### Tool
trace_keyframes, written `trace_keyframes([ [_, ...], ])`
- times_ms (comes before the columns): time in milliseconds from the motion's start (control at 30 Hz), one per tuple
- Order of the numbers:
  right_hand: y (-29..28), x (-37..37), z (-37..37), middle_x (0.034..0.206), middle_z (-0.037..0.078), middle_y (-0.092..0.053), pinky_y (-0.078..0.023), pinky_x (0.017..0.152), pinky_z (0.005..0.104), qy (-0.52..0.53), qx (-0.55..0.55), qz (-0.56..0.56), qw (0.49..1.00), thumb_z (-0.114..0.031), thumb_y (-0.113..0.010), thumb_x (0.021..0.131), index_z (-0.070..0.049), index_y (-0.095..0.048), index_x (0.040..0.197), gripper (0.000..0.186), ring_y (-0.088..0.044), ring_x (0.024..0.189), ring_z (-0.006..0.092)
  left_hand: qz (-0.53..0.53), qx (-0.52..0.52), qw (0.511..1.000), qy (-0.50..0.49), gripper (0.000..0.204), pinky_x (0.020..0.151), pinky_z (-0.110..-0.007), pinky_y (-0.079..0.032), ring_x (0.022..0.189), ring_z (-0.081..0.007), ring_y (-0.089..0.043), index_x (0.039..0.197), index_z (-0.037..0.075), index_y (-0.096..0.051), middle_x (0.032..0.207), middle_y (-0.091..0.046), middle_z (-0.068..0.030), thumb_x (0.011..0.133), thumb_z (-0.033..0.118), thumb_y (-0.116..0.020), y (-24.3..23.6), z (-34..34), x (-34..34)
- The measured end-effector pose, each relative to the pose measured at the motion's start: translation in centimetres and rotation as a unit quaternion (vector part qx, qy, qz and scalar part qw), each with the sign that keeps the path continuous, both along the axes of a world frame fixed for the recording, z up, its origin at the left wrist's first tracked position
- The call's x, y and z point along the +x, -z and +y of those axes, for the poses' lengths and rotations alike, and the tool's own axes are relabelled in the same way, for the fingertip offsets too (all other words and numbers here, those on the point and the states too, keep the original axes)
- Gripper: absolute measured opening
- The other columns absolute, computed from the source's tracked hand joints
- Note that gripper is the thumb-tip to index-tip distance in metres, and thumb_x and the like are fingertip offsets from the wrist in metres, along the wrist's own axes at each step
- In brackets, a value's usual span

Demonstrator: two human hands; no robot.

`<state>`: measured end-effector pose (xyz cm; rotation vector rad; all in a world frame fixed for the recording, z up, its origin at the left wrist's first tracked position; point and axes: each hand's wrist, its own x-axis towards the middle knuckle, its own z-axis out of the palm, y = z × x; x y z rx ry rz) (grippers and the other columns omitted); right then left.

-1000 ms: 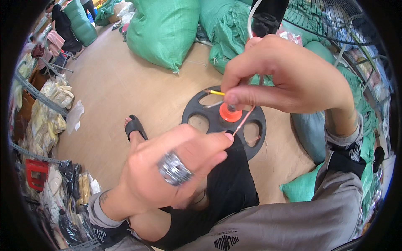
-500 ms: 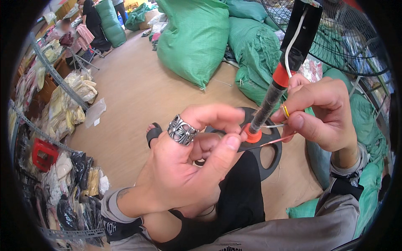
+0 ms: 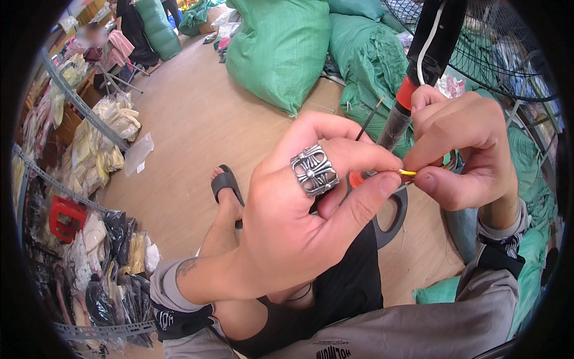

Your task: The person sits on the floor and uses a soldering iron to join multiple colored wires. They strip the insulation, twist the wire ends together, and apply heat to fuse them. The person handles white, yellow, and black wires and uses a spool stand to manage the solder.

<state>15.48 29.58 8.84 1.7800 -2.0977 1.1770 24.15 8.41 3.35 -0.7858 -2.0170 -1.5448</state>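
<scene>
My left hand (image 3: 317, 215), with a silver ring (image 3: 314, 170), is closed, pinching the bare tip of a thin yellow wire (image 3: 409, 173) between thumb and forefinger. A dark wire (image 3: 371, 116) pokes up past its fingers. My right hand (image 3: 460, 149) is closed around that yellow wire and other thin wires beside it, its fingertips close to my left ones. Behind both hands stands a fan pole (image 3: 391, 128) with an orange collar (image 3: 406, 94), a white cord (image 3: 429, 45) along its black top, and a dark round base (image 3: 391, 224), partly hidden.
Large green sacks (image 3: 275, 60) lie beyond the pole, beside a wire fan cage (image 3: 496, 54). Metal racks (image 3: 89, 119) with bagged garments (image 3: 113, 257) line the left. People (image 3: 137, 36) are at the back left. My sandalled foot (image 3: 226, 188) rests on the floor (image 3: 173, 137).
My left hand has moved up and right, from the reddish copper wire to the yellow wire's tip, now meeting my right fingers. The dark wire now points upward.
</scene>
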Motion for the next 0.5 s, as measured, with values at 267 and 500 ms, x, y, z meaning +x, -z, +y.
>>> trace_keyframes([
  [267,-0.22,0.40,-0.11,0.054,-0.003,-0.056,-0.032,0.065,0.0290,0.057,0.030,-0.007,0.998,-0.007,-0.075,0.064,-0.005,-0.069,0.071,0.010,-0.041,0.046,0.0090,0.026,0.002,0.999,-0.033,0.011,0.065,-0.020,-0.044,0.077,-0.0086,-0.054,0.100,-0.002,-0.065,0.104,-0.055,-0.0134,0.089,0.001,-0.065,-0.26,0.21,-0.10],
  [500,-0.49,0.66,-0.24,0.055,-0.005,-0.056,-0.033,0.066,0.0258,0.092,0.058,-0.037,0.993,-0.006,-0.075,0.063,-0.006,-0.066,0.069,0.010,-0.041,0.046,0.0052,-0.022,0.019,0.999,-0.037,0.009,0.070,-0.021,-0.043,0.080,-0.0090,-0.053,0.099,-0.003,-0.063,0.104,-0.054,-0.0120,0.090,0.000,-0.061,-0.61,0.00,0.11],
])
